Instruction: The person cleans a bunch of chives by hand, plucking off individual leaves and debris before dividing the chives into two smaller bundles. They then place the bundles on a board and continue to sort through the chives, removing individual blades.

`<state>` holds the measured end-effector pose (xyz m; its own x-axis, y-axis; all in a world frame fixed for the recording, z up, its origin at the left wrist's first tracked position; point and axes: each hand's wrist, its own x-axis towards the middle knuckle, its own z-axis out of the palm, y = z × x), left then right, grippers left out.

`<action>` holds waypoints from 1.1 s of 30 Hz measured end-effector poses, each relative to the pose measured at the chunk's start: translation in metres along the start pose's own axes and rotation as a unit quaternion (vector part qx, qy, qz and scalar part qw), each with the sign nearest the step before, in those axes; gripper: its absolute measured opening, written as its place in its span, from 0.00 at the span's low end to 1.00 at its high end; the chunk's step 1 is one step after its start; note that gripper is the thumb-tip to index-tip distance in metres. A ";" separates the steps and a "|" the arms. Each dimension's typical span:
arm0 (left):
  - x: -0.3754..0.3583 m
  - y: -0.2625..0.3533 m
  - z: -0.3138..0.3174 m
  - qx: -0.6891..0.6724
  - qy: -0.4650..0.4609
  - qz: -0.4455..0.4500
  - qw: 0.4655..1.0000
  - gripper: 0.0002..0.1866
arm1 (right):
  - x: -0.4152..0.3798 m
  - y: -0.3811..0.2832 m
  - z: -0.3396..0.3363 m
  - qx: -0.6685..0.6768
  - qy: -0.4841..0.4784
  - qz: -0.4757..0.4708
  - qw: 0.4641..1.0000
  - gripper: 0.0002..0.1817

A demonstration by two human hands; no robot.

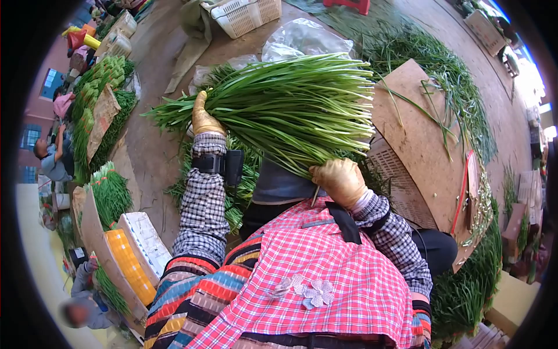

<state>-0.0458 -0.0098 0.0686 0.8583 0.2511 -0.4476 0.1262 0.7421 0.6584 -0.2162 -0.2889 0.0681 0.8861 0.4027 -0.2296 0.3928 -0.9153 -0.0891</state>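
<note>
A large fanned bundle of long green stalks (290, 102) lies across the front of my body, its pale cut ends to the right and leafy tips to the left. My left hand (206, 116), in a yellowish glove, is wrapped round the leafy part, thumb up. My right hand (340, 180), gloved too, is closed at the lower right edge of the bundle, by the pale ends. A thin dark pointed thing sticks out below it; what it belongs to is hidden. More green stalks (235, 200) lie beneath, beside my left forearm.
A brown board (415, 139) with loose stalks and a red strip (463, 192) lies at right. Greens heap around it. Clear plastic (302, 38) and a white crate (244, 17) are ahead. Boxes (142, 241) and piled bundles (96, 116) stand left, with people (52, 160) beyond.
</note>
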 end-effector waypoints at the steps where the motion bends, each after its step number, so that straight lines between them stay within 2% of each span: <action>1: -0.002 0.001 0.001 0.003 0.007 0.004 1.000 0.25 | -0.001 0.003 0.001 0.118 0.079 -0.015 0.990 0.10; 3: -0.003 0.000 0.003 0.010 0.018 0.010 1.000 0.25 | -0.008 0.016 0.004 0.344 0.230 -0.040 0.910 0.11; 4: -0.003 0.000 0.002 0.005 0.008 0.002 1.000 0.25 | -0.013 0.018 0.004 0.461 0.293 -0.043 0.837 0.10; 5: -0.003 0.000 0.003 0.005 0.008 0.002 1.000 0.25 | -0.023 0.017 -0.001 0.630 0.242 -0.006 0.738 0.07; 7: -0.003 0.000 0.002 0.005 0.012 0.003 1.000 0.24 | -0.044 0.035 -0.018 0.693 0.200 0.050 0.691 0.07; 9: -0.001 0.000 0.002 0.003 0.017 0.008 1.000 0.24 | -0.059 0.054 -0.010 0.763 0.191 0.038 0.616 0.07; 10: 0.000 -0.001 0.001 0.003 0.020 0.010 1.000 0.24 | -0.062 0.056 -0.016 0.723 0.157 0.100 0.665 0.09; 12: 0.001 -0.001 0.002 -0.004 0.012 0.006 1.000 0.24 | -0.054 0.051 -0.006 0.524 0.187 0.019 0.831 0.12; 13: 0.001 -0.001 0.002 -0.007 0.008 0.004 1.000 0.23 | -0.049 0.045 -0.003 0.410 0.196 -0.021 0.891 0.15; 14: -0.001 -0.001 0.004 -0.012 0.006 0.000 1.000 0.24 | -0.044 0.034 -0.017 0.362 0.127 -0.015 0.923 0.22; 15: -0.001 -0.002 0.004 -0.008 0.011 0.000 1.000 0.24 | -0.038 0.024 -0.027 0.321 0.084 -0.019 0.943 0.20; 17: -0.002 -0.002 0.004 -0.001 0.020 0.001 1.000 0.24 | -0.022 0.014 -0.001 0.197 0.143 -0.048 0.969 0.18; 18: -0.001 -0.002 0.003 -0.001 0.018 0.003 1.000 0.24 | -0.015 0.015 0.015 0.242 0.185 -0.090 0.948 0.15; 21: 0.002 -0.001 0.001 0.000 0.016 0.005 1.000 0.25 | -0.008 0.010 0.010 0.202 0.073 -0.019 0.977 0.11; 22: 0.000 0.000 0.003 0.002 0.019 0.001 1.000 0.25 | -0.007 0.011 0.013 0.192 0.089 -0.013 0.977 0.09; 25: -0.001 -0.002 0.002 -0.002 0.011 -0.001 1.000 0.26 | -0.013 0.019 0.019 0.328 0.221 -0.023 0.918 0.09; 26: 0.000 -0.002 0.001 -0.005 0.006 0.000 1.000 0.26 | -0.015 0.025 0.019 0.351 0.223 -0.043 0.909 0.06; 29: 0.002 -0.002 0.000 -0.001 0.011 0.005 1.000 0.26 | -0.033 0.024 0.013 0.586 0.207 0.075 0.780 0.04; 31: 0.002 -0.002 0.001 0.004 0.017 0.006 1.000 0.26 | -0.044 0.026 -0.005 0.664 0.207 0.085 0.714 0.04; 33: 0.001 -0.002 0.002 0.006 0.021 0.006 1.000 0.25 | -0.060 0.038 -0.021 0.703 0.179 0.078 0.684 0.05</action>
<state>-0.0442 -0.0123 0.0684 0.8377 0.2860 -0.4653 0.1224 0.7320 0.6702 -0.2497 -0.3476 0.0989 0.9924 0.0451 -0.1142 -0.1163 0.0485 -0.9920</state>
